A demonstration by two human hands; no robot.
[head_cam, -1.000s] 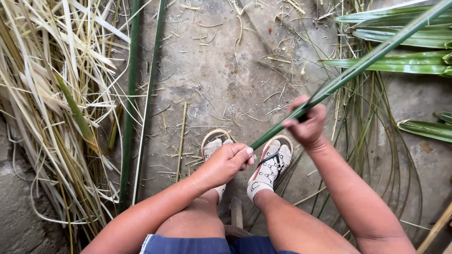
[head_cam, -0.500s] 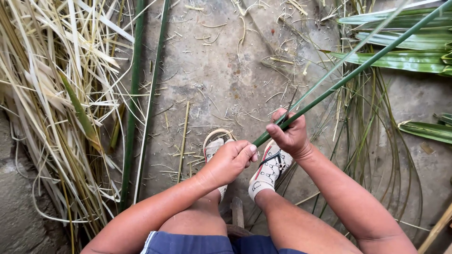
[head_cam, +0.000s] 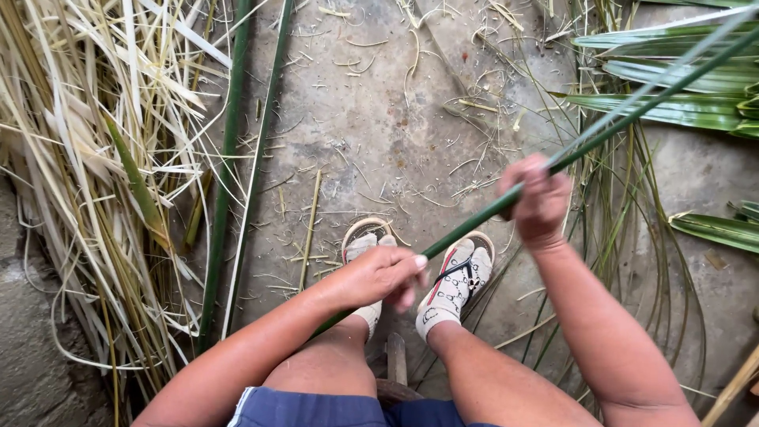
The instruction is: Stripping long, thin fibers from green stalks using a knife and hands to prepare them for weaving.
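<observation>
A long green stalk (head_cam: 624, 119) runs from the upper right down to my lap. My left hand (head_cam: 379, 275) grips its lower end above my feet. My right hand (head_cam: 538, 198) is wrapped around the stalk higher up, blurred by motion. A thin pale strip (head_cam: 680, 59) lifts off the stalk just above it toward the upper right. My feet in patterned socks and sandals (head_cam: 455, 281) rest on the concrete below.
A heap of dry pale leaf strips (head_cam: 87, 182) lies at the left. Two bare green stalks (head_cam: 237, 142) lie beside it. Green palm leaves (head_cam: 680, 87) and thin green ribs (head_cam: 624, 221) lie at the right. A wooden stick (head_cam: 731, 387) shows at bottom right.
My right hand first slid down the stalk toward my left hand, then moved back up toward the upper right. The left hand stayed put on the lower end.
</observation>
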